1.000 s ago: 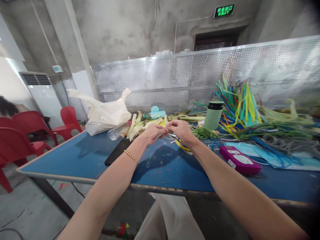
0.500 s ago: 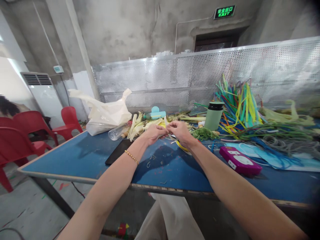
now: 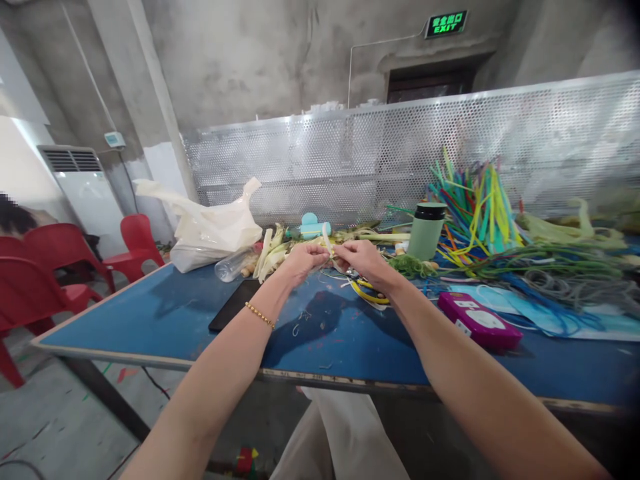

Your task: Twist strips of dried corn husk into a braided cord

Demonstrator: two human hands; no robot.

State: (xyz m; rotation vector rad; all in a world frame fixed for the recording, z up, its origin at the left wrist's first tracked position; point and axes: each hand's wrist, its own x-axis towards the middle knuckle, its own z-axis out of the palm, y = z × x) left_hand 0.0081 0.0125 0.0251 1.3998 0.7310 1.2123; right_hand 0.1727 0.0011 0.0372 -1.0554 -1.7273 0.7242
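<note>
Both my hands meet above the blue table [image 3: 150, 313], fingers pinched together. My left hand [image 3: 303, 260] and my right hand [image 3: 361, 259] grip a thin pale strip [image 3: 327, 241] whose end sticks up between them. Under my right wrist lie yellow strips [image 3: 369, 293] on the table. A pile of pale leaf-like strips [image 3: 273, 252] sits just beyond my left hand. A gold bead bracelet is on my left wrist.
A green bottle with a black lid [image 3: 427, 230] stands right of my hands, beside a heap of coloured strips [image 3: 475, 213]. A magenta box [image 3: 479, 323], a black tablet [image 3: 233, 303], a white plastic bag [image 3: 210, 227] and a clear bottle [image 3: 235, 262] lie on the table. Red chairs [image 3: 55, 260] stand at the left.
My hands have risen slightly and the pale strip's end now sticks up between them.
</note>
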